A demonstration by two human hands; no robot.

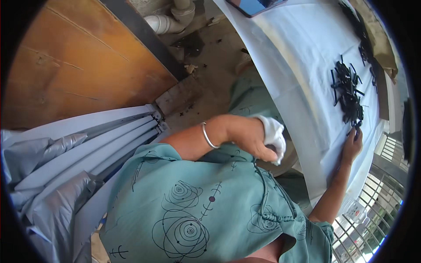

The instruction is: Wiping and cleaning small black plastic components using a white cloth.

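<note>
Looking down, the nearest item is the person's teal patterned garment (197, 210), filling the lower view. Just above it, the left hand (247, 138), a silver bangle (207, 136) on its wrist, is clenched around a bunched white cloth (272, 133); the grip is firm, and the cloth protrudes above and below the fist.

Further out, the right hand (352, 147) lies on the counter (302, 79), which is covered in pale sheeting. Its fingertips (356, 131) touch the near end of a pile of short black sticks (346, 94). Whether that grip holds a piece cannot be told; the fingers appear extended rather than closed.

Judgement: the step in hand is picking or sorting pieces from the pile's near edge while the cloth is kept ready. The next move would call for pinching a single stick clear of its neighbours without scattering the rest.

Orientation: the pile's long axis runs away from the person along the counter. Individual sticks lie crossed at mixed angles, though most point roughly along that line.

Beyond, a second dark scatter (362, 39) runs along the far counter edge, a flat dark-framed device (252, 5) lies on the counter's far end, and grey pipework (171, 19) shows on the floor.
</note>
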